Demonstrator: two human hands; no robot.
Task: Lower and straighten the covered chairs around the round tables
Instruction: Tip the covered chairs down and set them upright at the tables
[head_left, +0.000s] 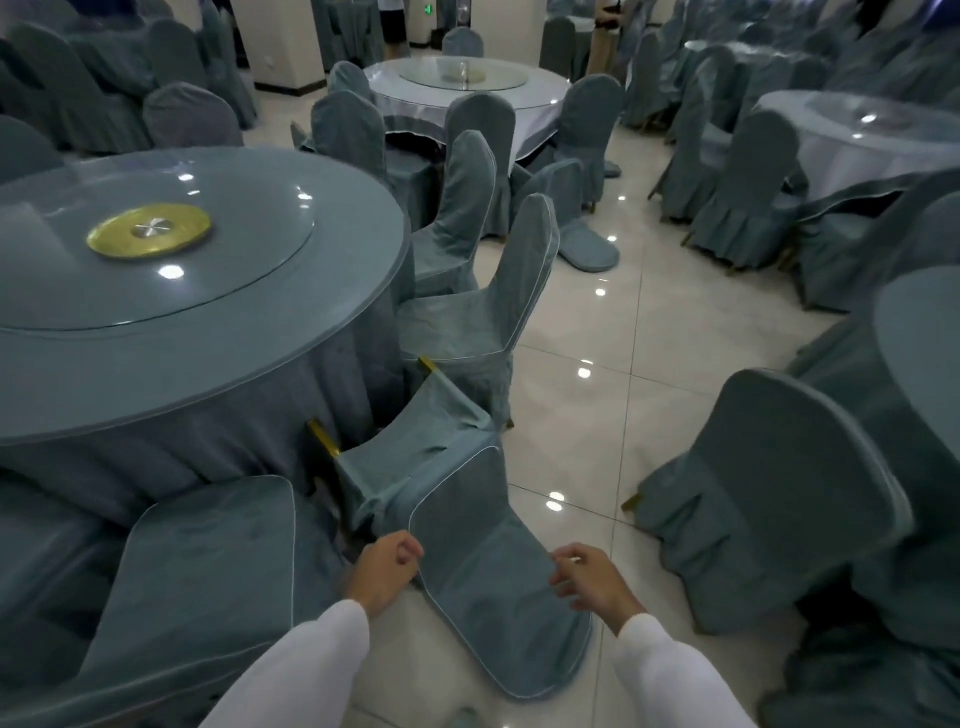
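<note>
Hall floor, pale glossy tile, ran from my feet to the far tables and carried everything else. Round table, draped in blue-grey with a glass turntable and a gold hub, filled the left of the view. Tipped chair, the one in hand, lay at near centre just right of that table: its front edge leaned against the table skirt, two gold legs stuck up beside the cloth, and its covered back slanted down toward me. I judged the step to be the lowering of this chair. My left hand gripped the left piped edge of the chair back with curled fingers; my right hand pinched the cover at the right edge, its fingers blurred. The next move, as I judged it, called for drawing the back toward me and easing the legs down onto the tile, then squaring the seat to the table.

Upright chair stood just beyond, touching or nearly touching the raised legs, and could snag as the legs swung. Covered chair stood at near right, leaving a strip of floor between. Another chair back lay near left. Loose cover lay on the floor farther off.
</note>
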